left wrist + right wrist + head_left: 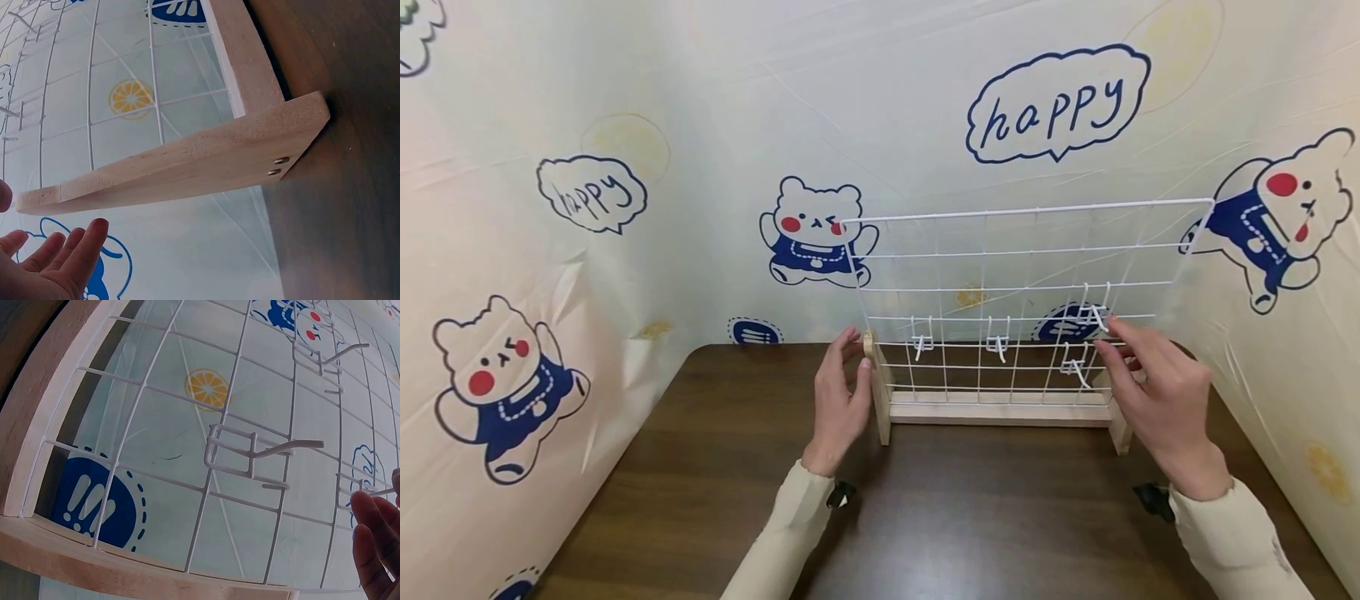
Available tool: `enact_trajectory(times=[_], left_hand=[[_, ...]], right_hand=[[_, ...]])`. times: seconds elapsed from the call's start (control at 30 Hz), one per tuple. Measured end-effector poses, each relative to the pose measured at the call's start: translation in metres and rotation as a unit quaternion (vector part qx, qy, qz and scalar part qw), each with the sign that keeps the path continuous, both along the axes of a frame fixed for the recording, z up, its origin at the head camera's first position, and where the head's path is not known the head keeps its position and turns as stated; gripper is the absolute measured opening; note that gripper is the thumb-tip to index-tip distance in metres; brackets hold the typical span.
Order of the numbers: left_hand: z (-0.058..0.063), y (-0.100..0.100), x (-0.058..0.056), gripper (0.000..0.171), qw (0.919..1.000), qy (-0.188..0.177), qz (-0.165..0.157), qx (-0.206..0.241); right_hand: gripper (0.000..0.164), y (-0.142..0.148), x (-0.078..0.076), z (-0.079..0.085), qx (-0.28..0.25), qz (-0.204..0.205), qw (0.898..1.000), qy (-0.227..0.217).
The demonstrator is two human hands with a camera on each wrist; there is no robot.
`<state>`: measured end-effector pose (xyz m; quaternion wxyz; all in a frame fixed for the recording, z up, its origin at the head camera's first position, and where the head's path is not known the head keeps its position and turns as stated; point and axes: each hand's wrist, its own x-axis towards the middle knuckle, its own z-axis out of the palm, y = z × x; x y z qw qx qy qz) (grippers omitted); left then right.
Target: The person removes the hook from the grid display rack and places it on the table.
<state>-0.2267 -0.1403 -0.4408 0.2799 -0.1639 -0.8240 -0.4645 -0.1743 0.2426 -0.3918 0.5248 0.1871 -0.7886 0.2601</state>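
Note:
A white wire grid panel [1030, 212] stands in a pale wooden stand [1000, 412] on the table. My right hand [1165, 396] pinches the tip of a white wire hook [1093, 314] hung high on the right of the grid. In the right wrist view, thumb and fingers close at that hook's arm, partly cut off by the frame edge. Three other hooks hang lower: a left one [922, 342], a middle one [997, 342] and a right one [1073, 366]. My left hand [840, 400] is beside the left wooden upright [187, 156], fingers loosely extended; firm contact is unclear.
The dark brown wooden table [985, 517] extends in front of the stand and to its left. Printed pale cloth [700, 100] with bears and lettering hangs behind and on both sides. Two screw heads [278, 165] show on the left upright's outer face.

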Motion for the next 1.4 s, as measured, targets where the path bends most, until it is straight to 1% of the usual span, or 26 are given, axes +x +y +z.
enact_trajectory(times=[0.2,0.4,0.63,0.77,0.97,1.2,1.4], left_hand=[[0.004,0.002,-0.005,0.045,1.0,0.003,-0.007,-0.001],[0.008,0.003,-0.01,0.043,0.9999,0.011,-0.012,0.002],[0.007,0.004,-0.012,0.04,0.9999,0.0,-0.016,0.004],[0.008,0.004,-0.014,0.038,0.9998,0.003,-0.019,0.005],[0.009,0.005,-0.017,0.036,0.9995,0.014,-0.021,0.016],[0.009,0.005,-0.019,0.035,0.9996,0.001,-0.016,0.024],[0.008,0.004,-0.021,0.033,0.9995,0.002,-0.019,0.025]], right_hand=[[0.057,0.0,-0.003,0.0,0.005,-0.006,1.0,-0.005],[0.054,-0.001,-0.008,0.001,-0.006,0.0,1.0,0.013],[0.052,-0.001,-0.009,0.001,0.004,-0.004,1.0,0.01],[0.05,-0.001,-0.01,0.001,0.009,-0.007,1.0,0.012],[0.05,-0.002,-0.012,0.001,0.003,-0.003,1.0,0.018],[0.05,-0.002,-0.011,0.002,0.007,-0.004,1.0,0.006],[0.05,-0.002,-0.011,0.001,0.006,-0.003,1.0,0.007]])
